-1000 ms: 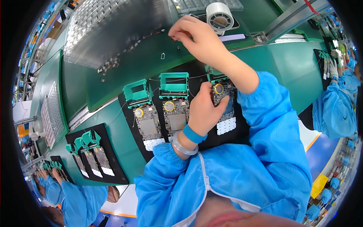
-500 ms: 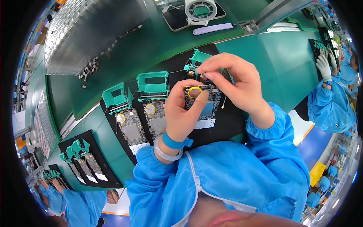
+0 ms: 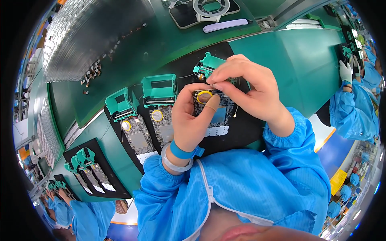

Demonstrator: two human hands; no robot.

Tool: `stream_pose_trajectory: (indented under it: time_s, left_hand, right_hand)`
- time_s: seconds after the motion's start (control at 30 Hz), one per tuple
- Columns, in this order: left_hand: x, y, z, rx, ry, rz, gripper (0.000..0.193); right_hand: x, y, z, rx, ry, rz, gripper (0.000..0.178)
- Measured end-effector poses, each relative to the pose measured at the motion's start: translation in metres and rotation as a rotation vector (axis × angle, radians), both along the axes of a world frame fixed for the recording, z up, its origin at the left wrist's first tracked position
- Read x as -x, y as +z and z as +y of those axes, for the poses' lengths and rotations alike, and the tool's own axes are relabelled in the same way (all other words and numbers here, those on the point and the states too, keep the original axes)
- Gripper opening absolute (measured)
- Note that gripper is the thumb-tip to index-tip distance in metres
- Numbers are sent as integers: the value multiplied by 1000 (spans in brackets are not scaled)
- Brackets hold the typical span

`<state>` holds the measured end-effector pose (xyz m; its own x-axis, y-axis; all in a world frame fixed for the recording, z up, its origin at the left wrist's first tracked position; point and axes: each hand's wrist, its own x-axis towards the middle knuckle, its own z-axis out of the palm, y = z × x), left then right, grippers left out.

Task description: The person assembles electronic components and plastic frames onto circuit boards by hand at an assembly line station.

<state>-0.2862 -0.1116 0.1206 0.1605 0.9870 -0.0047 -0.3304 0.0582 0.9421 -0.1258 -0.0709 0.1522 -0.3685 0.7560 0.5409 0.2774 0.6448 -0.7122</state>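
My left hand (image 3: 190, 116) grips a circuit board (image 3: 220, 105) by its sides, the thumb lying beside a yellow-rimmed coin cell (image 3: 204, 97). At the board's far edge my right hand (image 3: 251, 86) pinches with thumb and forefinger; whatever is between the fingertips is too small and hidden to name. Just beyond those fingertips sits a green plastic housing (image 3: 211, 61), tilted, partly covered by the right hand. Two more boards, a left one (image 3: 138, 138) and a middle one (image 3: 164, 128), lie to the left, each with a coin cell and a green housing at its far end.
A black mat (image 3: 245, 116) lies under the boards. Beyond it are a phone (image 3: 183, 18), a white ring-shaped fan (image 3: 211, 8) and a lilac-handled tool (image 3: 226, 25). Small parts (image 3: 93, 72) lie scattered by a clear plastic tray (image 3: 80, 44). Co-workers in blue sit on both sides.
My right fingertips have moved slightly left and down, closer to the board's far edge. The left hand keeps its grip on the board. The whole view has shifted a little.
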Motion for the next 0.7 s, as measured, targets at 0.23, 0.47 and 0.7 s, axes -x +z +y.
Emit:
stream_pose_trajectory:
  time_s: [0.23, 0.47, 0.7]
  left_hand:
    - [1, 0, 1, 13, -6, 12, 26]
    - [1, -1, 1, 10, -7, -22, 23]
    - [2, -3, 2, 61, 10, -31, 19]
  right_hand:
    - [-1, -2, 0, 49, 8, 29, 19]
    - [-4, 0, -1, 87, 36, -10, 22]
    - [2, 0, -9, 284, 10, 113, 35]
